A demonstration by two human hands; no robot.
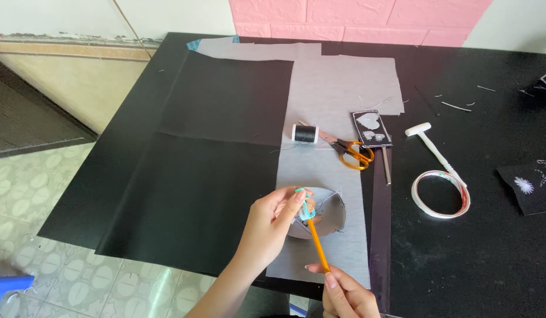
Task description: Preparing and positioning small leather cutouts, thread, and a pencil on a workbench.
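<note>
My left hand (274, 219) pinches a small teal sharpener (305, 206) at its fingertips. An orange pencil (318, 247) runs from the sharpener down to my right hand (345, 293), which grips its lower end near the table's front edge. Both hands hover over a round grey fabric piece (332, 212) lying on a long grey cloth strip (338, 176).
A large black fabric sheet (196, 165) covers the left of the black table (473, 247). Behind the hands lie a black thread spool (304, 133), orange-handled scissors (352, 152), a small black card (371, 128), a white seam tool (433, 147) and a tape roll (440, 194).
</note>
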